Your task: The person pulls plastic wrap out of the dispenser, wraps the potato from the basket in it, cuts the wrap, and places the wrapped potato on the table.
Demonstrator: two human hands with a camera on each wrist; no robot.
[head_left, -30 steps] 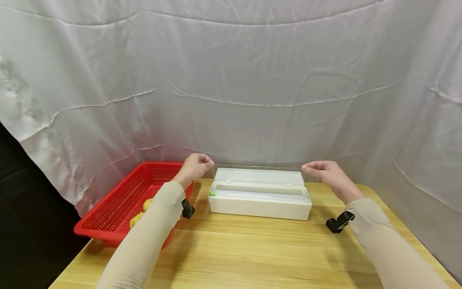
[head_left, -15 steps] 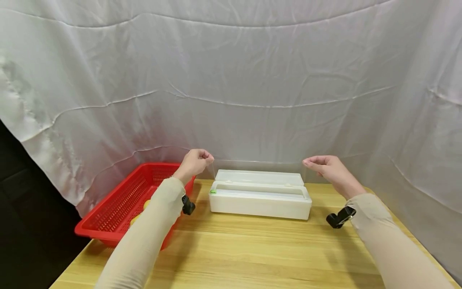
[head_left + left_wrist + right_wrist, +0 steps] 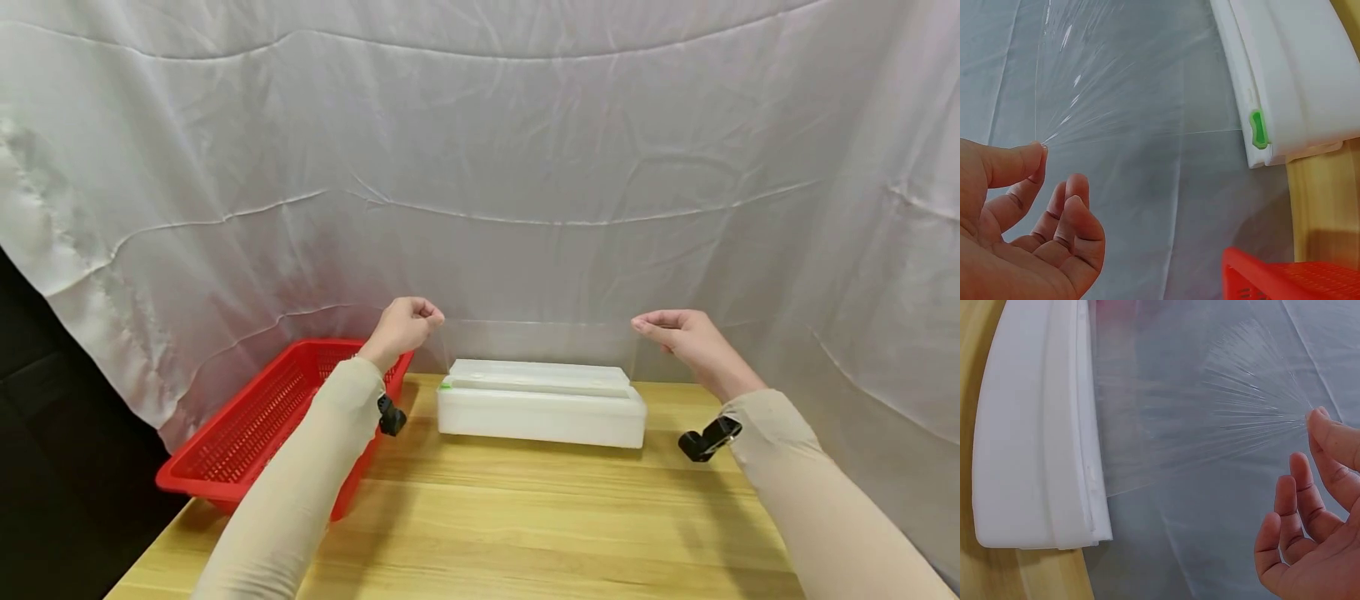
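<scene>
Between my two hands a sheet of clear cling film (image 3: 540,342) stretches up from a white cling film dispenser box (image 3: 540,417) on the table. My left hand (image 3: 401,332) pinches the film's upper left corner between thumb and index finger; creases fan out from that pinch in the left wrist view. On the opposite side, my right hand (image 3: 688,343) pinches the other upper corner, its remaining fingers loosely bent. Both hands are above and behind the box. Its lid is raised at the back. A green slider (image 3: 1259,129) sits at the box's left end.
A red plastic basket (image 3: 225,433) stands at the left, partly behind my left sleeve. The wooden table (image 3: 555,517) extends in front of the box. A pale curtain (image 3: 525,167) hangs close behind it.
Both hands have risen, and more film shows above the box. The box has shifted slightly back and its opening looks narrower. Yellow things in the basket are now hidden by my left sleeve.
</scene>
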